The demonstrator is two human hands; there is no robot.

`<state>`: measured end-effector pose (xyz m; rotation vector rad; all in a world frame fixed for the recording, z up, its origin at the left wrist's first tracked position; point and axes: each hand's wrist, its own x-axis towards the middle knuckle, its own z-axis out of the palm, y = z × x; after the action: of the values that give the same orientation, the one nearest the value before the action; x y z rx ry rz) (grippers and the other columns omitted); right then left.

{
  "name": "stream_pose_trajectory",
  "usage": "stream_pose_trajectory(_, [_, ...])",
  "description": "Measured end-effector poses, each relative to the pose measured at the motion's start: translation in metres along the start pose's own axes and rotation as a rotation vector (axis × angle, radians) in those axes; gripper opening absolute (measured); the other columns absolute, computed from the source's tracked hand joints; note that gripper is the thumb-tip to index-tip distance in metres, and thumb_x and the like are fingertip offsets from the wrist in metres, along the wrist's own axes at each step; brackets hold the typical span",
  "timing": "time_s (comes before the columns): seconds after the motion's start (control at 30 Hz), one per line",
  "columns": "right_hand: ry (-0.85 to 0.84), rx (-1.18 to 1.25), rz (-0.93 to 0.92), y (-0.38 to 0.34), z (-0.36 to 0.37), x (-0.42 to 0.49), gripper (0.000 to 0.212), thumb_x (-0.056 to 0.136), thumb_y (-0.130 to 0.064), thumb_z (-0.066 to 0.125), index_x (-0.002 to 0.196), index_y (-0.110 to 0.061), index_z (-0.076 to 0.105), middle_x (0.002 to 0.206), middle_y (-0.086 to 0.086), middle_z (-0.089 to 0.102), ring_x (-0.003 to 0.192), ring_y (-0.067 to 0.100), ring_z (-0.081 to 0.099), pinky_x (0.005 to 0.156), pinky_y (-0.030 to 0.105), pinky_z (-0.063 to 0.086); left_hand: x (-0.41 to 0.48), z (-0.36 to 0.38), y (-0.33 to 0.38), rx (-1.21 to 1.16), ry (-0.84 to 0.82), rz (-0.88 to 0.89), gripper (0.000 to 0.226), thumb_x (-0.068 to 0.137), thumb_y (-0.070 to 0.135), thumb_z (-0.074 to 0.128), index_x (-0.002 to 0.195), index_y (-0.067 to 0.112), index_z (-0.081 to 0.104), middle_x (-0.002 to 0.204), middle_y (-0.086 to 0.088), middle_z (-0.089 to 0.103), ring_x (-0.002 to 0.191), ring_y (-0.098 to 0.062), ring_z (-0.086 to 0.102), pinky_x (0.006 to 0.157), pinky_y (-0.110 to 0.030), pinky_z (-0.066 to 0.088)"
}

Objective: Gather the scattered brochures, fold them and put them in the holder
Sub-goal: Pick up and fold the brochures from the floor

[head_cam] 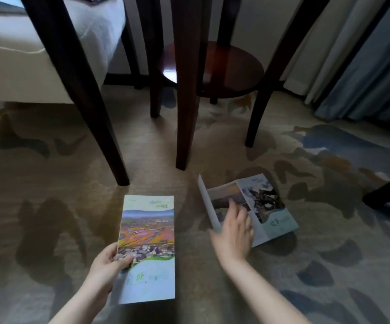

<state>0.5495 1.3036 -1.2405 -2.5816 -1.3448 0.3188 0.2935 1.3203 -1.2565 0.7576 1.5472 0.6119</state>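
Observation:
My left hand (108,261) grips a folded brochure (147,244) by its left edge, holding it above the carpet; its cover shows colourful fields and a village. A second brochure (263,206) lies unfolded on the carpet to the right, its left panel standing up. My right hand (233,232) hovers over that brochure's near left part with fingers spread, blurred; whether it touches the paper I cannot tell. No holder is in view.
Dark wooden chair and table legs (184,108) stand just beyond the brochures. A round lower table shelf (231,66) sits behind them. An upholstered seat (25,61) is at far left, curtains (353,54) at far right. The patterned carpet (49,206) covers the floor.

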Motion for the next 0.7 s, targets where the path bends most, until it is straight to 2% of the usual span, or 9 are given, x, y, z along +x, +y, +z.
stream_pose_trajectory(0.03, [-0.149, 0.021, 0.073, 0.01, 0.0, 0.01, 0.083, 0.079, -0.039, 0.074, 0.147, -0.023, 0.03, 0.141, 0.004, 0.047, 0.128, 0.023, 0.05, 0.098, 0.04, 0.047, 0.0, 0.001, 0.001, -0.006, -0.007, 0.004, 0.029, 0.087, -0.009, 0.058, 0.114, 0.002, 0.06, 0.104, -0.019, 0.071, 0.1, -0.037, 0.067, 0.09, -0.047, 0.05])
stream_pose_trajectory(0.1, [-0.382, 0.066, 0.174, 0.026, 0.003, 0.021, 0.051, 0.09, -0.032, 0.062, 0.137, -0.023, 0.044, 0.128, 0.003, 0.059, 0.117, 0.024, 0.059, 0.092, 0.039, 0.052, 0.002, 0.004, 0.001, -0.016, -0.022, 0.017, 0.027, 0.087, -0.009, 0.058, 0.111, 0.004, 0.062, 0.102, -0.017, 0.072, 0.097, -0.034, 0.068, 0.086, -0.043, 0.052])
stream_pose_trajectory(0.2, [-0.341, 0.077, 0.164, 0.039, -0.001, 0.03, 0.024, 0.095, -0.026, 0.052, 0.118, -0.023, 0.058, 0.115, 0.003, 0.065, 0.105, 0.025, 0.063, 0.083, 0.036, 0.054, 0.009, 0.011, -0.003, 0.022, -0.004, 0.075, 0.027, 0.087, -0.01, 0.059, 0.108, 0.007, 0.062, 0.099, -0.01, 0.073, 0.091, -0.026, 0.068, 0.077, -0.034, 0.052])
stream_pose_trajectory(0.27, [-0.36, 0.129, 0.138, 0.048, -0.007, 0.037, 0.023, 0.093, -0.022, 0.052, 0.115, -0.023, 0.06, 0.11, 0.004, 0.067, 0.099, 0.027, 0.064, 0.081, 0.037, 0.055, 0.018, 0.02, -0.013, 0.08, 0.036, 0.096, 0.028, 0.086, -0.01, 0.059, 0.107, 0.008, 0.062, 0.096, -0.005, 0.072, 0.086, -0.019, 0.067, 0.067, -0.026, 0.05])
stream_pose_trajectory(0.33, [-0.388, 0.216, 0.15, 0.056, -0.015, 0.042, 0.024, 0.092, -0.018, 0.052, 0.114, -0.022, 0.061, 0.11, 0.006, 0.068, 0.098, 0.028, 0.065, 0.083, 0.04, 0.056, 0.025, 0.032, -0.028, 0.145, 0.078, 0.089, 0.028, 0.083, -0.013, 0.06, 0.105, 0.004, 0.062, 0.09, -0.008, 0.07, 0.086, -0.027, 0.066, 0.063, -0.022, 0.049])
stream_pose_trajectory(0.47, [-0.393, 0.317, 0.166, 0.074, -0.023, 0.046, 0.028, 0.09, -0.011, 0.057, 0.117, -0.018, 0.061, 0.117, 0.007, 0.069, 0.102, 0.027, 0.066, 0.086, 0.041, 0.056, 0.04, 0.052, -0.062, 0.362, 0.137, 0.031, 0.03, 0.078, -0.008, 0.065, 0.108, -0.002, 0.065, 0.101, -0.021, 0.07, 0.096, -0.035, 0.065, 0.079, -0.037, 0.049])
stream_pose_trajectory(0.57, [-0.391, 0.42, 0.184, 0.077, -0.023, 0.046, 0.022, 0.09, -0.007, 0.059, 0.109, -0.02, 0.059, 0.118, 0.008, 0.069, 0.095, 0.023, 0.065, 0.077, 0.033, 0.053, 0.038, 0.053, -0.067, 0.599, 0.201, 0.041, 0.023, 0.078, 0.006, 0.07, 0.1, 0.003, 0.065, 0.102, -0.021, 0.07, 0.095, -0.034, 0.065, 0.074, -0.035, 0.047])
stream_pose_trajectory(0.63, [-0.412, 0.474, 0.201, 0.075, -0.025, 0.046, 0.02, 0.091, -0.006, 0.06, 0.104, -0.021, 0.055, 0.12, 0.009, 0.068, 0.099, 0.025, 0.066, 0.071, 0.03, 0.051, 0.033, 0.054, -0.065, 0.849, 0.279, 0.084, 0.036, 0.073, 0.018, 0.077, 0.099, 0.004, 0.057, 0.103, -0.021, 0.064, 0.096, -0.037, 0.061, 0.077, -0.04, 0.05])
stream_pose_trajectory(0.7, [-0.434, 0.545, 0.223, 0.073, -0.03, 0.044, 0.019, 0.091, -0.006, 0.06, 0.103, -0.019, 0.054, 0.121, 0.009, 0.067, 0.104, 0.026, 0.067, 0.065, 0.024, 0.051, 0.026, 0.063, -0.056, 0.988, 0.397, 0.166, 0.059, 0.068, 0.027, 0.081, 0.116, 0.004, 0.053, 0.113, -0.022, 0.056, 0.104, -0.039, 0.054, 0.083, -0.046, 0.049])
